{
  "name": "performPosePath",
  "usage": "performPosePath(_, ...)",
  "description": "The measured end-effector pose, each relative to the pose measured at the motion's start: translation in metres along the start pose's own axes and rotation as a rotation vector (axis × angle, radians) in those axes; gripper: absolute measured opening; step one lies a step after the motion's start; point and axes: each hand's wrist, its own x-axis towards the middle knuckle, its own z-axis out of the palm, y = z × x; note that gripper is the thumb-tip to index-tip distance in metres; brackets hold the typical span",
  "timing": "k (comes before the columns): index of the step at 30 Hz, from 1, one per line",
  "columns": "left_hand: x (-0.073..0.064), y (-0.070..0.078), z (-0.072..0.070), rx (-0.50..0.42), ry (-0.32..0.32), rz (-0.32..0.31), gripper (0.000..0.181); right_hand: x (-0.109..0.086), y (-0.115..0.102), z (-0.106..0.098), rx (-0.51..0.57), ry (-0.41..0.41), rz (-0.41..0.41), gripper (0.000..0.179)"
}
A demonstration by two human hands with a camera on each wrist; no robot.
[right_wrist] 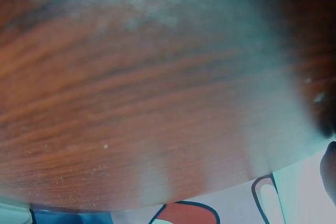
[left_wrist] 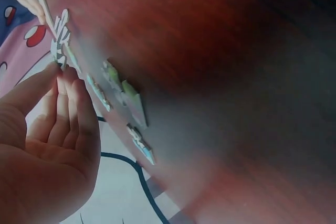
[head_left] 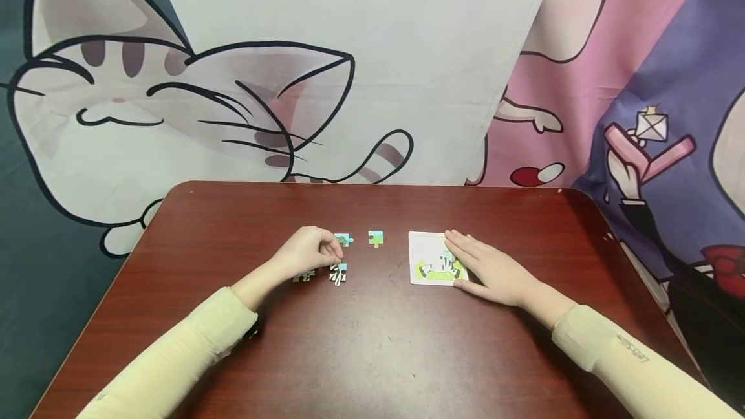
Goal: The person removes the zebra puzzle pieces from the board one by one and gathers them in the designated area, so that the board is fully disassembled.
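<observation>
My left hand pinches a black-and-white striped jigsaw piece between thumb and fingertips. In the head view this striped piece shows just below the fingertips, with a bit of blue at its top. Flat on the right part of a square puzzle board with a white border rests my right hand, its fingers straight. The board carries a zebra picture on green, partly covered by that hand. Only a dark sliver of the right hand enters the right wrist view.
A blue-and-green jigsaw piece lies left of the board. Another blue-green piece sits behind the left fingertips, and a striped green piece is partly hidden under the left hand. The brown table ends at a cartoon-printed cloth.
</observation>
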Motion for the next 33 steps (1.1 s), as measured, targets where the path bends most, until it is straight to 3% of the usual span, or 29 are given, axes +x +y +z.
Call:
performPosePath(11, -0.0014, -0.0019, 0.0042, 0.067, 0.002, 0.003, 0.011, 0.0006, 0.0011, 0.0018, -0.006, -0.012, 0.002, 0.085)
performPosePath(33, -0.0020, -0.0063, 0.0063, 0.086, 0.021, 0.034, 0.012, 0.0003, 0.0011, 0.0018, 0.001, -0.011, 0.009, 0.086)
